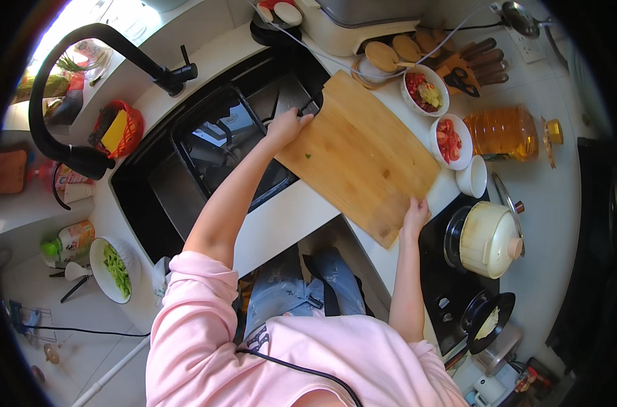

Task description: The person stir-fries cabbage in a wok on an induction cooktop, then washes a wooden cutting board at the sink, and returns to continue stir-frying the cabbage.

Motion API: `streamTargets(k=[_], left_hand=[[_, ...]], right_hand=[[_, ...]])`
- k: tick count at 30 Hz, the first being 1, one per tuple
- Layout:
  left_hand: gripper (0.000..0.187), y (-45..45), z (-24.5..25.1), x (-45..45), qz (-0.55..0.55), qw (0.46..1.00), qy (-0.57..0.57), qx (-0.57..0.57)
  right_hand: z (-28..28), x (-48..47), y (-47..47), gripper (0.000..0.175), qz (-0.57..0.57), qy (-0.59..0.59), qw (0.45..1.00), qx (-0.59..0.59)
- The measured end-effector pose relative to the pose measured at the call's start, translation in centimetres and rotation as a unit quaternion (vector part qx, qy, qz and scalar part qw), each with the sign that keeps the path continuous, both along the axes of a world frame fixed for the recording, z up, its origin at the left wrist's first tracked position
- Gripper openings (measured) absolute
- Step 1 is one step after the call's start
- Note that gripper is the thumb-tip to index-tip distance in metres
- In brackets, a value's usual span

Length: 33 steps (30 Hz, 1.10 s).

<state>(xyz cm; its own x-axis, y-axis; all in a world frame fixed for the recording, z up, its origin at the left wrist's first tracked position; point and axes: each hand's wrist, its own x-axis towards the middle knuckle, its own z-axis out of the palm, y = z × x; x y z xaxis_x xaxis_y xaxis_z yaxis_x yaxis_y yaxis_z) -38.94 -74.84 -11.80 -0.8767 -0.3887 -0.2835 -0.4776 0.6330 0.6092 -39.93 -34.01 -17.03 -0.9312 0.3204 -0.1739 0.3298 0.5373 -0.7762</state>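
A wooden cutting board (362,163) lies at a slant across the sink's edge and the white counter, with a green scrap on it. My left hand (286,129) is closed at the board's left edge, thumb towards its top face. Close to those fingers is a thin dark handle (311,103); whether the hand also holds it cannot be made out. My right hand (415,216) grips the board's near right edge, its fingers partly hidden. Left of the board, a black sink (158,188) holds a black-rimmed basin (227,135).
Bowls of chopped ingredients (425,91) and tomato pieces (450,141) stand right of the board, beside an empty white bowl (472,176) and an oil jug (501,133). A lidded pot (486,239) and a black pan (491,323) occupy the cooktop. A black faucet (97,33) arches over the left.
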Motion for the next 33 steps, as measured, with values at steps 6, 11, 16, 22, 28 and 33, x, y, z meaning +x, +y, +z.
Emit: streamTargets(k=[6,11,16,22,28,33], left_hand=[[0.031,-3.3,-2.8,8.3,0.056,0.993,0.053,0.084],[0.021,-7.3,-0.1,19.7,0.216,0.942,0.11,0.232],[0.006,-8.5,5.9,30.3,0.427,0.776,0.18,0.428],[0.01,-6.7,9.9,38.0,0.528,0.737,0.274,0.322],[0.015,-5.6,14.7,38.1,0.583,0.704,0.313,0.257],[0.016,-6.3,15.4,38.7,0.586,0.714,0.299,0.241]], right_hand=[[1.5,1.8,-4.6,0.053,0.045,0.045,0.996,0.054],[2.5,2.6,-14.2,0.054,0.225,0.094,0.967,0.076],[3.0,2.0,-25.1,0.05,0.394,0.028,0.919,-0.003],[0.9,1.5,-34.8,0.05,0.491,-0.152,0.831,-0.211],[-1.6,2.6,-39.5,0.04,0.265,-0.409,0.743,-0.459],[-8.2,6.5,-42.4,0.032,0.096,-0.58,0.621,-0.518]])
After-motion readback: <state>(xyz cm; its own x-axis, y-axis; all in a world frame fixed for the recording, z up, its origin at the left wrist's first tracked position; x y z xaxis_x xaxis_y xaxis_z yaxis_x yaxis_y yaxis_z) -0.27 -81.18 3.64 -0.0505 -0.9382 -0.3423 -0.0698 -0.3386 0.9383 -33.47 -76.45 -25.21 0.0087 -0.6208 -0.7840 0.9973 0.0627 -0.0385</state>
